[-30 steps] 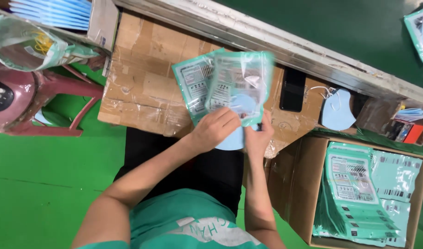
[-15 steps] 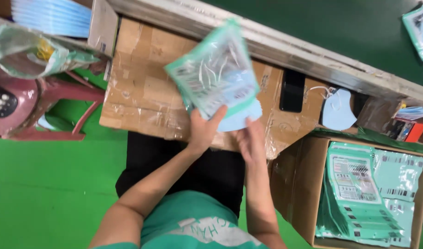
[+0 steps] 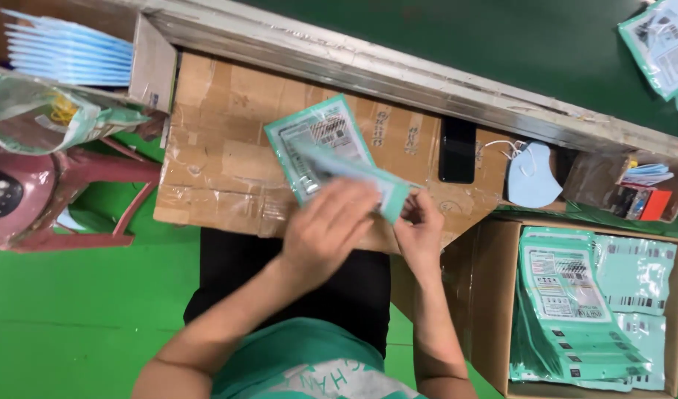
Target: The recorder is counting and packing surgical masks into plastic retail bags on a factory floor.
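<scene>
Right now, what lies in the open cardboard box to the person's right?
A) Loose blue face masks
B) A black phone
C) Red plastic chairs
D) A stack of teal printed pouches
D: the cardboard box holds a stack of teal pouches, while the loose blue mask and the black phone lie on the cardboard sheet above it.

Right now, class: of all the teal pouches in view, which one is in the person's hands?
The teal pouch on the cardboard sheet, under both hands; the rest sit boxed or far right.
</scene>
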